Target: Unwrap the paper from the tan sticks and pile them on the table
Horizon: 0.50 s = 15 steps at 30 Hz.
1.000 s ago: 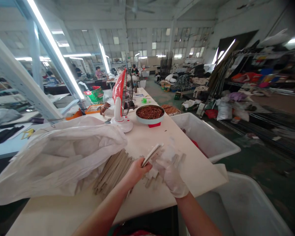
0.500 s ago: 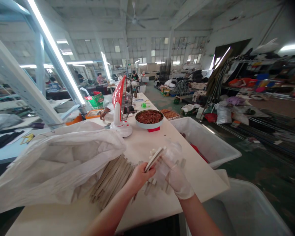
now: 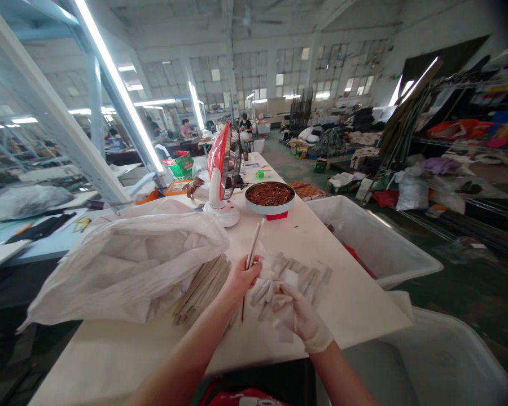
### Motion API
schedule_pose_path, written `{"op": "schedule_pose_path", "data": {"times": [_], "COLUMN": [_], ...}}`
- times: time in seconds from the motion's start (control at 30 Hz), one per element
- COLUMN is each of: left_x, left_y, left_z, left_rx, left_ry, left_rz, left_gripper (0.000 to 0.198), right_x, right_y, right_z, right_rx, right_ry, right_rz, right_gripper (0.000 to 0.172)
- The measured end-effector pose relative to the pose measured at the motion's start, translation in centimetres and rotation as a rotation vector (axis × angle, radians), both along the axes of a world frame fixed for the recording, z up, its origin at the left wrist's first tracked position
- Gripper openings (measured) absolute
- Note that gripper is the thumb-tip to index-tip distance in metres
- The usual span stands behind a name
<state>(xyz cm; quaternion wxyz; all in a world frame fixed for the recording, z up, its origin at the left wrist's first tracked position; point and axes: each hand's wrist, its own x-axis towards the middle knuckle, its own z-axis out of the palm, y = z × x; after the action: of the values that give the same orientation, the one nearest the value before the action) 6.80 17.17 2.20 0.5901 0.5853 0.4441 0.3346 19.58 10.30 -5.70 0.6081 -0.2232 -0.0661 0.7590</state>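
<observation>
Left hand (image 3: 243,277) grips slim, pale strips (image 3: 254,247) nearer than the fan (image 3: 218,152); gloved right hand (image 3: 300,314) curls over short, flat pieces (image 3: 324,279), its hold unclear. Bare table (image 3: 351,307) runs right of the fan to its edge, two plastic tubs (image 3: 421,268) beyond. Beside the fan: one round tin (image 3: 270,209), one crumpled sack (image 3: 127,265).

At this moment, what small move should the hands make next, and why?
Perhaps move the right hand toward the pale strips: the left hand grips them low, leaving their upper ends free, while the right hand is apart, near short pieces.
</observation>
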Motion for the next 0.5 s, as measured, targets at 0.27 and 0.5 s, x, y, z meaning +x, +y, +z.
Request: {"op": "schedule_pose_path", "data": {"times": [0.27, 0.5], "left_x": [-1.5, -5.3], "left_y": [-0.8, -2.7], "left_z": [-2.3, -2.0], "left_rx": [0.145, 0.084], "left_ry": [0.226, 0.204], "left_rz": [-0.071, -0.083], "left_gripper": [0.024, 0.025], "right_x": [-2.9, 0.7], "right_y": [1.3, 2.9], "right_z": [1.8, 0.8], "right_rx": [0.044, 0.022], "right_ry": [-0.337, -0.269], "right_rz": [-0.196, -0.309], "right_gripper": [0.024, 0.031]}}
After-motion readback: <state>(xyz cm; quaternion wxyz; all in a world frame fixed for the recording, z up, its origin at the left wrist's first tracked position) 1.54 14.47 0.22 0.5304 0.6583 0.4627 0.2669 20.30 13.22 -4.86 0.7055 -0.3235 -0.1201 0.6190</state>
